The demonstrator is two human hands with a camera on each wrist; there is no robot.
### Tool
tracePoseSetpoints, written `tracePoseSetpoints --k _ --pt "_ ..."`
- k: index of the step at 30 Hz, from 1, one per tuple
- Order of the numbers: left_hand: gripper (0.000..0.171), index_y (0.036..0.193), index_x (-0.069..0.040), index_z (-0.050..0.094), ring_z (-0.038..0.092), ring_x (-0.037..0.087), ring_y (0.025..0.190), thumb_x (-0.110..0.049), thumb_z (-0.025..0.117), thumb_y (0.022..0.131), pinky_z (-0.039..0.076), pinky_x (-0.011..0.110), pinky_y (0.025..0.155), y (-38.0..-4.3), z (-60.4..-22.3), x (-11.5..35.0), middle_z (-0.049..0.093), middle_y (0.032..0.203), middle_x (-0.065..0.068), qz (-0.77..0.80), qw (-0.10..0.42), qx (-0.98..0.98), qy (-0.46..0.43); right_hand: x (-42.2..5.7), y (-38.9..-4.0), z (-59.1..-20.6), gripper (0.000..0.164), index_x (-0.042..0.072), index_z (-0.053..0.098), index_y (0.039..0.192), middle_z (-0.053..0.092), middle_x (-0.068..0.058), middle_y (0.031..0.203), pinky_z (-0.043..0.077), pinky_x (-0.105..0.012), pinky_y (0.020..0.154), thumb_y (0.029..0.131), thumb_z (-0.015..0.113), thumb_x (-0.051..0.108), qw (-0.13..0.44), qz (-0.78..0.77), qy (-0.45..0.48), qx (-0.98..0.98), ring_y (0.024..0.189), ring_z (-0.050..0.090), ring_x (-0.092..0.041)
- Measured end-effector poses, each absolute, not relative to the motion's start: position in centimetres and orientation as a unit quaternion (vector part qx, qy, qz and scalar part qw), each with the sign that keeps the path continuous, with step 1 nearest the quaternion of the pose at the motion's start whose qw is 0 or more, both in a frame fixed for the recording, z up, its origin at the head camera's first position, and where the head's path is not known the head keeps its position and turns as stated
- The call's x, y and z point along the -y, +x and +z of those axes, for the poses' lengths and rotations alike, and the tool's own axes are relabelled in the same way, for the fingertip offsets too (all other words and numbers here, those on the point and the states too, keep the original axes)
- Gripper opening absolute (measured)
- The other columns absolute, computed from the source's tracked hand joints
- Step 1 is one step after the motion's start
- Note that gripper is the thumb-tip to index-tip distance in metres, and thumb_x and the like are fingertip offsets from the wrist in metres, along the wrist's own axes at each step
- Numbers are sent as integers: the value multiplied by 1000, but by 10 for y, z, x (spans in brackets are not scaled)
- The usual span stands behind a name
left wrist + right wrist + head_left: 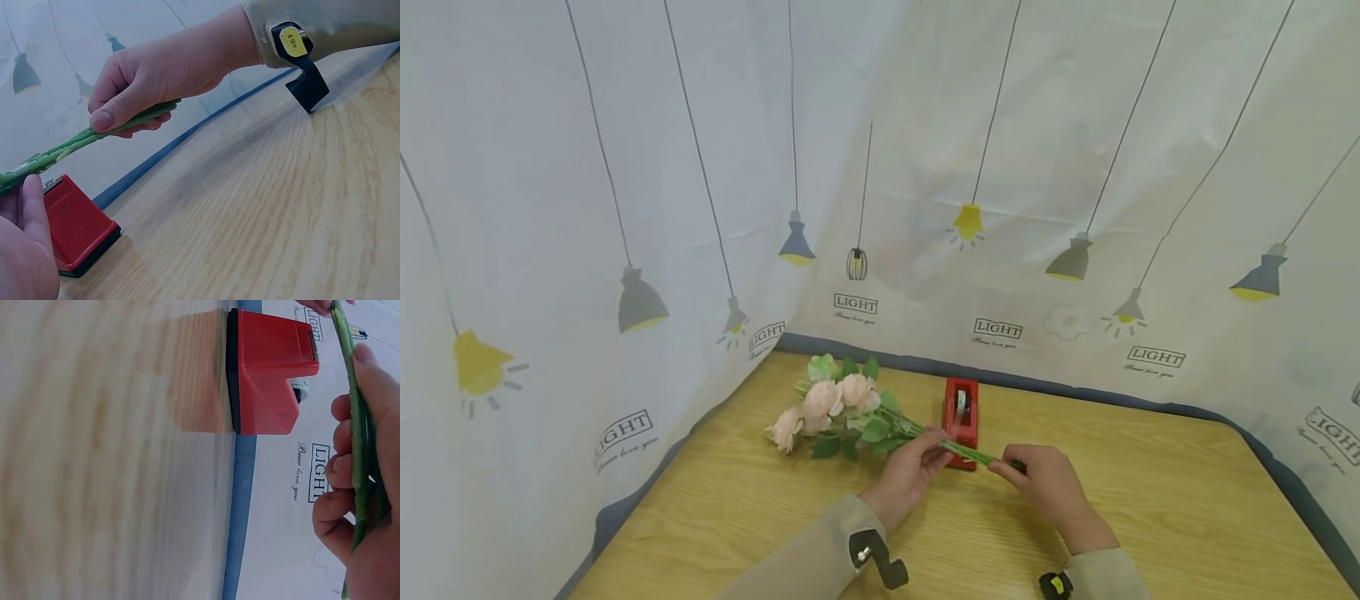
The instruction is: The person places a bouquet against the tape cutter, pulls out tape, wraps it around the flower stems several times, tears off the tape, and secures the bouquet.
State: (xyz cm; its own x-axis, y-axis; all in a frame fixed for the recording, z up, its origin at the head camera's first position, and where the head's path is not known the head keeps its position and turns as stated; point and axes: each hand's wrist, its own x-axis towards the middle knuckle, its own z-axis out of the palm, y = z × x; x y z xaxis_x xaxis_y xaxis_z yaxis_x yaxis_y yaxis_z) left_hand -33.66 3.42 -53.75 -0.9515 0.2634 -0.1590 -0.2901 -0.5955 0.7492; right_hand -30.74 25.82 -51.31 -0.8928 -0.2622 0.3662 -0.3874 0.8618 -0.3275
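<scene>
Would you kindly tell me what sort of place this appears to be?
It looks like a screened-off tabletop workspace, perhaps for light handwork: lamp-printed sheets hang around a wood-grain table, and a red tape dispenser stands on it. What lies beyond the sheets cannot be seen.

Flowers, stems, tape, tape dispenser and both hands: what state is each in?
Flowers, open blooms, bunched together
Stems, gathered in one bundle, raised off the table
Tape dispenser, upright on the table
Tape, in the tape dispenser, apparently partly pulled out
Left hand, holding the stems nearer the flowers
Right hand, gripping the stems toward their ends
</scene>
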Motion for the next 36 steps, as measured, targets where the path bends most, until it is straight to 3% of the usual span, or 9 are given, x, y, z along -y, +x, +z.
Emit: tracePoseSetpoints --k 4,11,22,26,31,36 --pt "33 120 2 58 69 11 93 -17 66 95 59 20 86 -338 -539 -33 71 112 7 891 161 -423 -10 -257 -308 -512 30 30 54 66 39 16 55 29 -18 49 88 70 42 141 195 163 957 49 32 -1" --pt "7 100 -6 64 69 12 87 -10 64 95 60 21 83 -340 -542 -35 72 105 6 900 163 -404 -7 -257 -307 -509 35 26 53 68 42 10 56 30 -20 48 92 64 50 66 220 132 964 50 35 -5" --pt "4 92 -10 63 68 11 88 -11 63 96 59 19 82 -340 -542 -33 69 98 3 897 165 -410 2 -254 -312 -498 38 17 65 76 47 6 57 35 -24 47 95 60 50 -28 266 108 958 50 39 -10" --pt "5 92 -13 62 67 11 90 -13 63 96 58 20 85 -340 -543 -32 68 99 2 891 169 -421 11 -257 -317 -498 50 11 68 75 47 4 53 37 -26 44 98 52 54 -94 312 113 939 45 37 -10" --pt "5 90 -13 62 67 10 90 -13 64 95 58 21 88 -339 -544 -31 68 101 2 887 174 -427 23 -262 -325 -499 71 1 67 75 54 1 55 40 -25 44 103 35 58 -192 399 90 892 46 44 -11" --pt "4 94 -12 61 66 12 94 -15 65 95 57 24 92 -339 -542 -30 67 107 3 886 183 -426 15 -266 -329 -498 75 0 68 76 57 1 58 40 -22 44 103 30 59 -250 437 72 861 47 50 -10"
